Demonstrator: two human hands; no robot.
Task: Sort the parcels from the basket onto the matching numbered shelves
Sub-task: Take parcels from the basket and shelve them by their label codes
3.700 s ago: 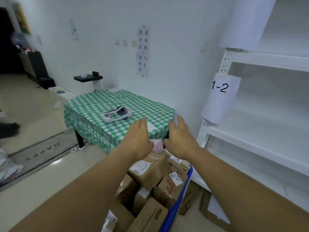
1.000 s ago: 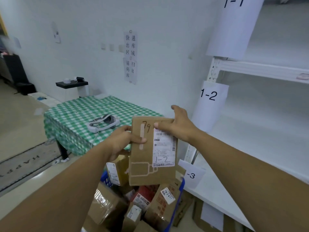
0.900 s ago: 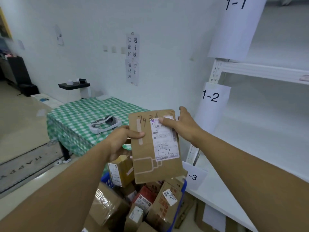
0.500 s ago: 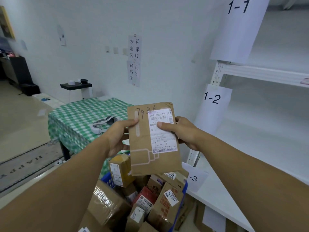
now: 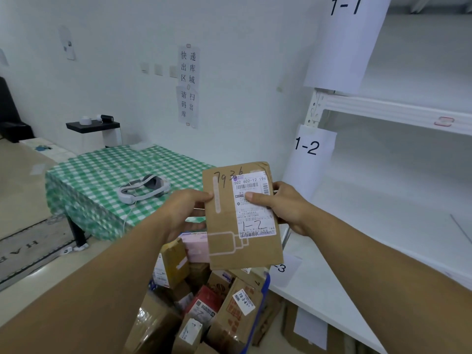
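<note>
A flat brown cardboard parcel (image 5: 229, 241) stands upright in front of me, its white label marked "1-2" by hand. My left hand (image 5: 184, 210) grips its left edge and my right hand (image 5: 283, 205) pinches its right edge, thumb on the label. Below it the blue basket (image 5: 260, 302) holds several brown boxes and a red one. To the right rises a white shelf rack (image 5: 398, 111) with paper tags "1-1" (image 5: 344, 6) and "1-2" (image 5: 306, 146); a third tag ending in "3" is partly hidden behind the parcel.
A low table with a green checked cloth (image 5: 97, 180) stands to the left, with a white headset (image 5: 143, 190) on it. A small black shelf (image 5: 92, 125) hangs on the wall behind. A grey doormat (image 5: 28, 246) lies on the floor at left.
Both hands lifted the brown parcel out of the basket and brought it up level with the "1-2" tag; over the last second it rose slightly and turned its label toward me.
</note>
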